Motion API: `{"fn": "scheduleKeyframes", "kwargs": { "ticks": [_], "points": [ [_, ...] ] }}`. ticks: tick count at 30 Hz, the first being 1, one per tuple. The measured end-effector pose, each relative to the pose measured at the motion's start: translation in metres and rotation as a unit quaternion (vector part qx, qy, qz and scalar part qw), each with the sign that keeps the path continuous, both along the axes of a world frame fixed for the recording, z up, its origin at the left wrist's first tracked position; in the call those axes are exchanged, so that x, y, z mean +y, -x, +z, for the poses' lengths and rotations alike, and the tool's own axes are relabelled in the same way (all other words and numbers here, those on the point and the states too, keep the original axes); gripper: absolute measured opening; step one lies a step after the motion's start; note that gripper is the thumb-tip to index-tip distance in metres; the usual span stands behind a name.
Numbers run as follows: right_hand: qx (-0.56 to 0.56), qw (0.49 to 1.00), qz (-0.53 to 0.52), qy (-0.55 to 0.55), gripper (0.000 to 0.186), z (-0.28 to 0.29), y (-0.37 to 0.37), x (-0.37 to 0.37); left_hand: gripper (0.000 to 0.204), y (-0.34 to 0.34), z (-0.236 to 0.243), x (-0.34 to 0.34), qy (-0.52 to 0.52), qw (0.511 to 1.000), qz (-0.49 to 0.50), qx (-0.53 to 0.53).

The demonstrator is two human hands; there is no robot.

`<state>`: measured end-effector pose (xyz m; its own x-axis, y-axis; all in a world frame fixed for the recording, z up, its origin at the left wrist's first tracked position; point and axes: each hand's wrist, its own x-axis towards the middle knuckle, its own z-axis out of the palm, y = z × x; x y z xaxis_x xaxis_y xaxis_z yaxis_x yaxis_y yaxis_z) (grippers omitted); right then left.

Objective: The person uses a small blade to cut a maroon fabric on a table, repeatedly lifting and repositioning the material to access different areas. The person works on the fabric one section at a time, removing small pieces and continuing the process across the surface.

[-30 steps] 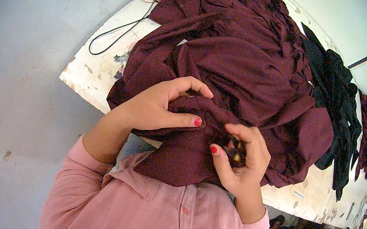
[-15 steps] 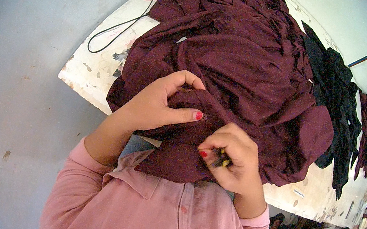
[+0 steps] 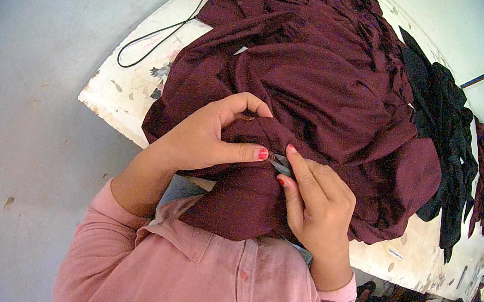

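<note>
Pinched maroon fabric (image 3: 303, 91) with left hand (image 3: 205, 138); gripped small metal snips (image 3: 281, 166) in right hand (image 3: 316, 205). Risked nicking cloth or thumb, blades so close.

1. My right hand (image 3: 316, 205) has moved up and left toward the middle of the frame; a second ago it sat lower right, curled around a small dark object.
2. Its fingers have uncurled; the forefinger and thumb now pinch a small grey tool (image 3: 281, 165) against the maroon cloth (image 3: 328, 95).
3. My right fingertips now meet the thumb of my left hand (image 3: 209, 136), closing the gap between my hands.
</note>
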<state>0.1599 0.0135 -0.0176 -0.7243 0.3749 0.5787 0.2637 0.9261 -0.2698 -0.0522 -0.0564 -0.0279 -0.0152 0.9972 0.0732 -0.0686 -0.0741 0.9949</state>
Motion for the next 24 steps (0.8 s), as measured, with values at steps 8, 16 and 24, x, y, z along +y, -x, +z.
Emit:
{"fn": "scheduleKeyframes", "kwargs": {
  "ticks": [8, 16, 24],
  "points": [
    [-0.003, 1.0, 0.01, 0.01, 0.038, 0.004, 0.002, 0.0, 0.043, 0.0, 0.001, -0.001, 0.005, 1.0, -0.008, 0.002],
    [0.066, 0.962, 0.016, 0.264, 0.026, -0.019, 0.007, 0.011, 0.045, 0.006, -0.013, -0.006, -0.086, 0.969, 0.016, 0.231],
    [0.026, 0.947, 0.05, 0.317, 0.02, -0.031, -0.007, 0.016, 0.035, 0.147, -0.147, -0.186, 0.282, 0.914, -0.068, -0.284]
  ]
}}
